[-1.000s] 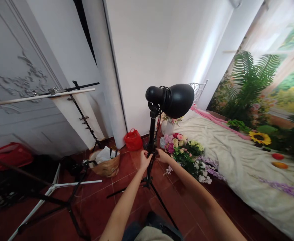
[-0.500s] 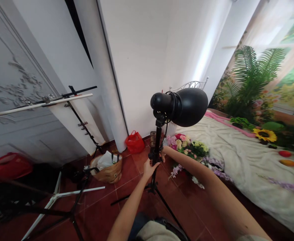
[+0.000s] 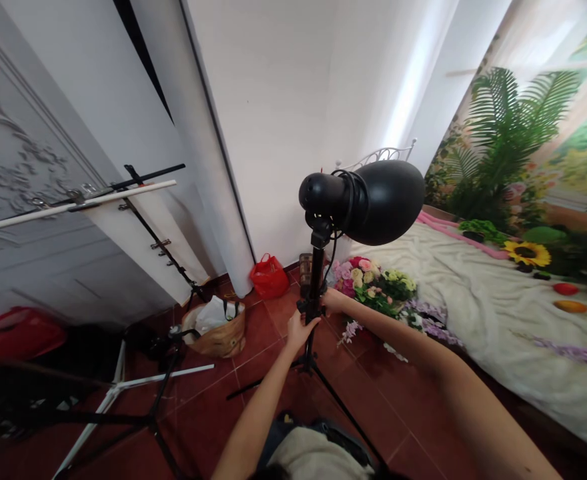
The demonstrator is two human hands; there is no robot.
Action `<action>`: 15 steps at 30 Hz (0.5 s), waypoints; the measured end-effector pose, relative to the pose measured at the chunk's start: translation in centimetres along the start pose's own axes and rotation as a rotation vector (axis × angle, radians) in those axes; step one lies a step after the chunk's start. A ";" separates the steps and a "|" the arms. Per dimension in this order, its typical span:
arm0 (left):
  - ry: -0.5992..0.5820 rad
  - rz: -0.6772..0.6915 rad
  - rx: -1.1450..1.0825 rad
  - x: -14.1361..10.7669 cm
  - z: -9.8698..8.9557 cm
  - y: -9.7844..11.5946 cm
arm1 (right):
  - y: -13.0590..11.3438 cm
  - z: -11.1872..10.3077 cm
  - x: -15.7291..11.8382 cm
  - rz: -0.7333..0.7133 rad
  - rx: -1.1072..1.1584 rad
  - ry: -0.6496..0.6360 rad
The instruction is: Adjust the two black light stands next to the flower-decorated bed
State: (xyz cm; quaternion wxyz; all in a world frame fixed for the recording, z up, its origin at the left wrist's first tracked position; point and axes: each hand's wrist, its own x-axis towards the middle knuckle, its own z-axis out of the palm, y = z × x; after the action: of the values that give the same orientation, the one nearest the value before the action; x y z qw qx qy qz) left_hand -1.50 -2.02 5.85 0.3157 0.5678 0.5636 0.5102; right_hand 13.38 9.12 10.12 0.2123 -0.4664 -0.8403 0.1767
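A black studio lamp (image 3: 386,203) with its cable looped around its neck tops a black light stand (image 3: 317,270). My left hand (image 3: 300,331) is closed around the stand's pole, just below a clamp collar, with the thumb lying across the front. On the far right side of the pole, my right hand (image 3: 330,302) grips the stand at collar height. Its fingertips are partly hidden behind the pole, so I cannot tell whether they hold a knob. The stand's legs spread over the red tiled floor (image 3: 266,340) between my arms.
To the right, artificial flowers (image 3: 368,280) lie beside a bed with a cream blanket (image 3: 483,300). A woven basket (image 3: 223,337) and a red bag (image 3: 269,277) stand on the floor ahead. Leftward are a white tripod leg (image 3: 173,375) and a backdrop stand (image 3: 146,223).
The view has shifted slightly, and the lamp appears a little higher and larger. Both hands keep their hold on the stand, with the right hand nearly unchanged.
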 end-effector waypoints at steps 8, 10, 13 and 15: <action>0.000 -0.033 -0.003 -0.1 0.0 0.2 | 0.1 0.9 -5.5 -0.395 -0.419 -0.110; 0.003 -0.028 -0.005 -0.1 0.1 0.2 | -0.1 1.1 -5.4 -0.372 -0.438 -0.098; 0.010 -0.021 0.000 -0.1 0.2 0.0 | -0.4 1.3 -3.9 -0.270 -0.501 -0.148; 0.013 -0.016 0.021 0.0 0.2 -0.1 | -0.6 1.6 -2.8 -0.189 -0.556 -0.236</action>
State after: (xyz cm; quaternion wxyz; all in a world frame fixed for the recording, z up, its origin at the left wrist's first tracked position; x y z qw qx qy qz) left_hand -1.34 -1.96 5.65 0.3100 0.5635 0.5754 0.5053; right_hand 13.47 6.24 8.56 -0.0071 -0.4027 -0.9149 -0.0274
